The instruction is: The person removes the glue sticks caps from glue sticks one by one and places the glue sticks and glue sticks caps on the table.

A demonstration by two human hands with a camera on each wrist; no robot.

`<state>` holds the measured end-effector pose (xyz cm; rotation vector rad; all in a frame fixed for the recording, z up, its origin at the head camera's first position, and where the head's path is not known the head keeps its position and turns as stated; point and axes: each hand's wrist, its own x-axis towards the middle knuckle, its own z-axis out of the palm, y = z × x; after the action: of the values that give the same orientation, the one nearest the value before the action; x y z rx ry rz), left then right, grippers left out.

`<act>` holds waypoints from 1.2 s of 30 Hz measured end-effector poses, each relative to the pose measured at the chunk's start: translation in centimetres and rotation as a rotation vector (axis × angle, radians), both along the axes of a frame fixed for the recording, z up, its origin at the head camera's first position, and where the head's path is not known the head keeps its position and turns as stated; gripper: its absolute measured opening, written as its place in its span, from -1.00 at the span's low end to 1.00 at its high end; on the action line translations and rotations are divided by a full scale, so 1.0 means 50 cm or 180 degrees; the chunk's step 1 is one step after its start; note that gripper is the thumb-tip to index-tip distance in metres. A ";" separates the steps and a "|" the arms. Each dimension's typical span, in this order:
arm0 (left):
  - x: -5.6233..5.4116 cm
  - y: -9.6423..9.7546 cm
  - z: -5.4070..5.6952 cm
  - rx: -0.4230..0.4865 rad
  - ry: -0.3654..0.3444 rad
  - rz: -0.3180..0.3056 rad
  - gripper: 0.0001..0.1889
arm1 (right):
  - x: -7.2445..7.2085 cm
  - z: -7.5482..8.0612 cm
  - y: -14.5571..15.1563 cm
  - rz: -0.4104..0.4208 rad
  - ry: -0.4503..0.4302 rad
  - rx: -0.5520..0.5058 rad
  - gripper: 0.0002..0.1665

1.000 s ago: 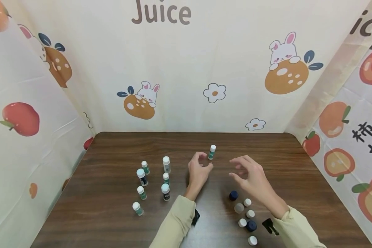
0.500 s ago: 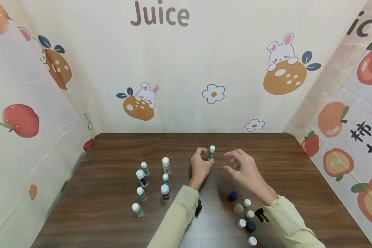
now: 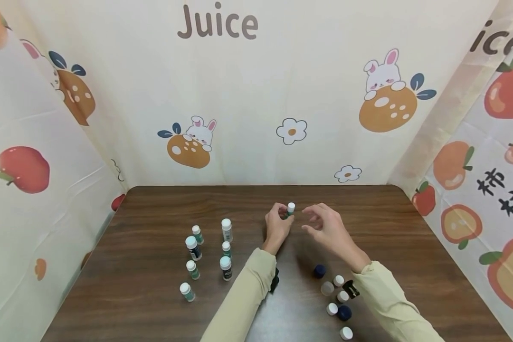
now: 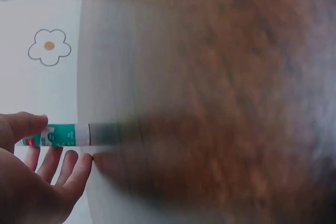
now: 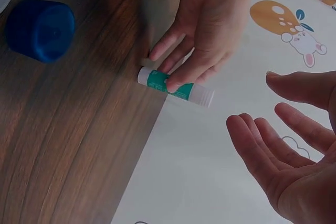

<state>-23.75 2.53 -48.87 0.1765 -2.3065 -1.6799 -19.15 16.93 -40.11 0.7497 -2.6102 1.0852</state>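
My left hand holds an upright glue stick near the table's far edge, thumb on one side and fingers on the other. In the left wrist view, the glue stick has a green label and a pale end against the table. From the right wrist, the same glue stick shows a white ribbed top between the left hand's fingers. My right hand hovers just right of it, fingers loosely bent and apart, holding nothing. Its spread fingers also appear in the right wrist view.
Several upright sticks stand to the left in two rough rows, including a green-labelled stick and a dark-labelled one. Loose caps lie below my right hand, among them a navy cap, a white cap and a clear one.
My left hand has moved up to the glue stick and taken hold of it. My right hand has drifted left toward it. The other sticks and caps stay in place.
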 end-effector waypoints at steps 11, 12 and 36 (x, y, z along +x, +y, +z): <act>0.007 -0.026 0.007 0.0075 0.0219 -0.0067 -0.77 | -0.018 -0.003 -0.008 -0.0061 -0.0045 -0.0146 -0.62; 0.011 -0.029 0.012 0.0080 0.0237 -0.0066 -0.77 | -0.019 -0.003 -0.008 -0.0055 -0.0036 -0.0174 -0.61; 0.111 -0.058 0.128 -0.0878 0.0731 -0.0054 -0.76 | -0.021 0.024 -0.035 0.0301 -0.0055 -0.0452 -0.61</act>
<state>-18.20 -0.36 -42.46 -0.0888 -2.3346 -1.2936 -20.19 15.17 -38.92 0.8419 -2.5015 1.2935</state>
